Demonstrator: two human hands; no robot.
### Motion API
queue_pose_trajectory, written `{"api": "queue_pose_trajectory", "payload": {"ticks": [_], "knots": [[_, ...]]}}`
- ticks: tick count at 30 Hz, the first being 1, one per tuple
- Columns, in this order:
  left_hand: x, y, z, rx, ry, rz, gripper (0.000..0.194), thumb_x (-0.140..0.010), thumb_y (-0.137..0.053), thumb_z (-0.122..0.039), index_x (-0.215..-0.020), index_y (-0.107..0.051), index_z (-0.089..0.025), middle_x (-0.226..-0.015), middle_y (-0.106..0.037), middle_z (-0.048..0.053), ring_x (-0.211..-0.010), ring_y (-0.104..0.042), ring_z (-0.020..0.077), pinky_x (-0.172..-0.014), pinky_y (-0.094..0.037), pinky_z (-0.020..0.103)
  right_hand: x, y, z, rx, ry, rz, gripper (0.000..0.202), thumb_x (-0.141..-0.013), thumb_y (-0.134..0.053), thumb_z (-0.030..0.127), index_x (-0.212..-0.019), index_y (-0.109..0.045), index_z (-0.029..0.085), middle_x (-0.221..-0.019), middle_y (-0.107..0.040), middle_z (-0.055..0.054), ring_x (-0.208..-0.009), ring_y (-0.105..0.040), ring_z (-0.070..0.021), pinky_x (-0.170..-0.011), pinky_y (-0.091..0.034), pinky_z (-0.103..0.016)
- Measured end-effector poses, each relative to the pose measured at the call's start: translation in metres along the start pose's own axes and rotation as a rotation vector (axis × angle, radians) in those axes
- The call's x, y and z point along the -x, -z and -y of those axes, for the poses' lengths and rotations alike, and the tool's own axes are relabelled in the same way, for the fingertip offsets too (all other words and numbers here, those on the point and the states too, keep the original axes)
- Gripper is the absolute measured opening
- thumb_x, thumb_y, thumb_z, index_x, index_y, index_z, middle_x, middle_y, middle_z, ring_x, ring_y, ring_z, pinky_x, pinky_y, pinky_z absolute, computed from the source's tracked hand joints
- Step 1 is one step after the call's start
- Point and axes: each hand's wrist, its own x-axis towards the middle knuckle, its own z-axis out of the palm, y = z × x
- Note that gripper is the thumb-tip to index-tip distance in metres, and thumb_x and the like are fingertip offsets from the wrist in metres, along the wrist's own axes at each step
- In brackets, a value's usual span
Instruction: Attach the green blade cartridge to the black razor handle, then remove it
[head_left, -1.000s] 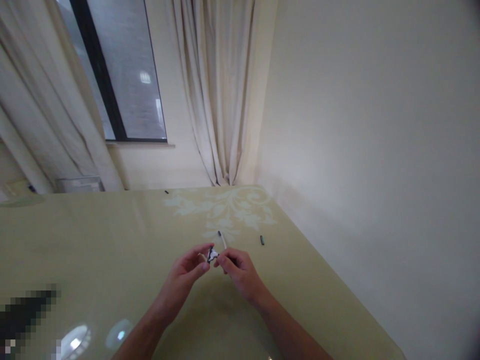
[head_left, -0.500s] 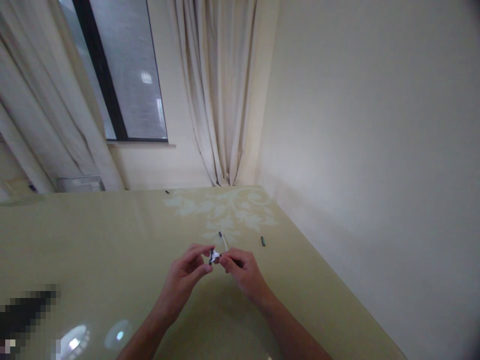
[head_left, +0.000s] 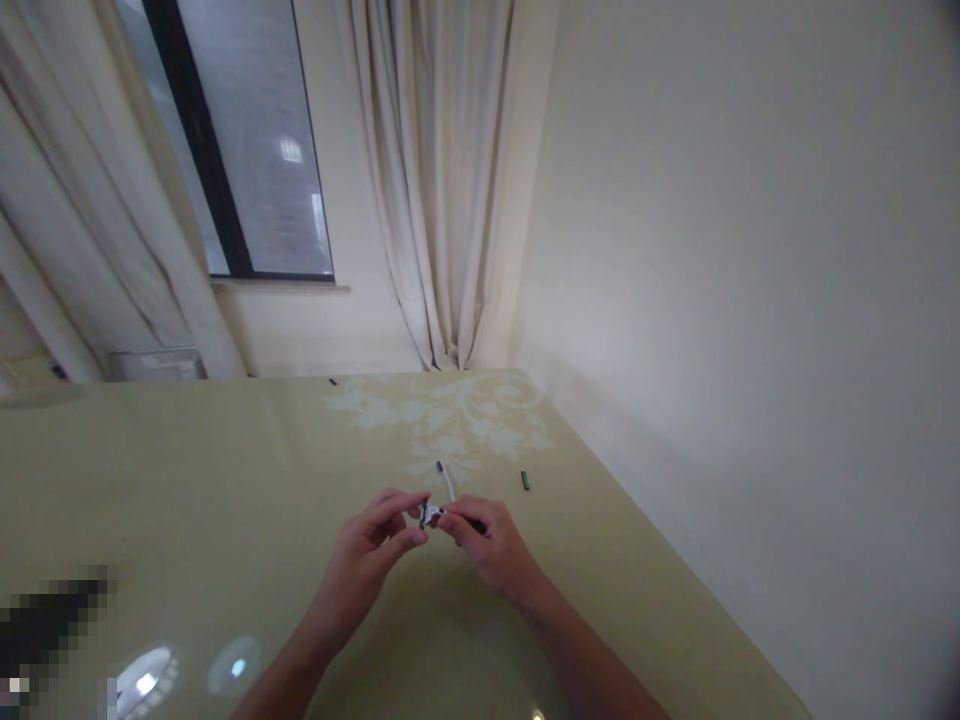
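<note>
My left hand pinches a small dark and silvery piece between thumb and forefinger, above the green table. On its right side, my right hand is closed on a thin dark tool, whose tip reaches the small piece; most of the tool is hidden by the fingers. A short white cable with a dark end lies just beyond my right hand. To the right of it rests a small dark rectangular part.
The green table has a pale floral pattern near its far edge. A tiny dark item lies at that edge. Curtains and a window stand behind, and a white wall borders the right side.
The view has shifted very slightly. The small piece looks turned a little between my fingers; both hands keep nearly the same place and grip.
</note>
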Motion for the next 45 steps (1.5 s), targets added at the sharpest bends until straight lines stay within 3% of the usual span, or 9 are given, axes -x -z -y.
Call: {"api": "queue_pose_trajectory", "payload": {"ticks": [5, 12, 23, 30, 45], "knots": [[-0.001, 0.000, -0.001, 0.060, 0.042, 0.027, 0.038, -0.075, -0.084, -0.040, -0.111, -0.083, -0.026, -0.093, -0.067, 0.004, -0.077, -0.055, 0.0168, -0.070, -0.045, 0.027, -0.001, 0.000, -0.003, 0.007, 0.006, -0.002, 0.040, -0.095, -0.067, 0.052, -0.088, -0.083, 0.016, -0.068, -0.061, -0.001, -0.065, -0.049, -0.0137, -0.062, -0.037, -0.026], [-0.003, 0.002, -0.002, 0.043, 0.079, 0.018, 0.044, -0.070, -0.088, -0.043, -0.108, -0.083, -0.022, -0.070, -0.055, -0.002, -0.066, -0.047, 0.0139, -0.062, -0.037, 0.025, -0.002, 0.000, -0.002, -0.014, -0.030, -0.015, 0.038, -0.093, -0.069, 0.051, -0.085, -0.082, 0.016, -0.066, -0.062, 0.000, -0.063, -0.050, -0.0132, -0.061, -0.038, -0.026], [-0.003, 0.006, -0.003, -0.017, 0.014, 0.051, 0.044, -0.074, -0.088, -0.038, -0.115, -0.081, -0.025, -0.077, -0.058, -0.001, -0.068, -0.048, 0.0131, -0.063, -0.038, 0.025, -0.003, 0.003, -0.004, -0.048, -0.044, 0.001, 0.033, -0.091, -0.070, 0.046, -0.088, -0.082, 0.015, -0.068, -0.062, 0.000, -0.065, -0.051, -0.0132, -0.061, -0.037, -0.026], [-0.001, 0.004, -0.007, 0.010, 0.026, 0.020, 0.042, -0.076, -0.085, -0.041, -0.114, -0.081, -0.023, -0.072, -0.058, -0.001, -0.068, -0.051, 0.0140, -0.064, -0.041, 0.026, -0.001, 0.003, 0.000, -0.089, -0.059, 0.004, 0.037, -0.090, -0.071, 0.051, -0.091, -0.082, 0.016, -0.069, -0.064, -0.001, -0.065, -0.051, -0.0132, -0.061, -0.039, -0.026], [0.003, 0.001, -0.015, 0.045, -0.043, 0.038, 0.037, -0.077, -0.086, -0.032, -0.113, -0.082, -0.026, -0.082, -0.064, 0.001, -0.069, -0.053, 0.0123, -0.065, -0.044, 0.024, 0.001, 0.005, 0.002, -0.109, 0.018, -0.008, 0.036, -0.091, -0.073, 0.053, -0.086, -0.081, 0.018, -0.069, -0.064, -0.002, -0.064, -0.053, -0.0137, -0.063, -0.042, -0.027]]}}
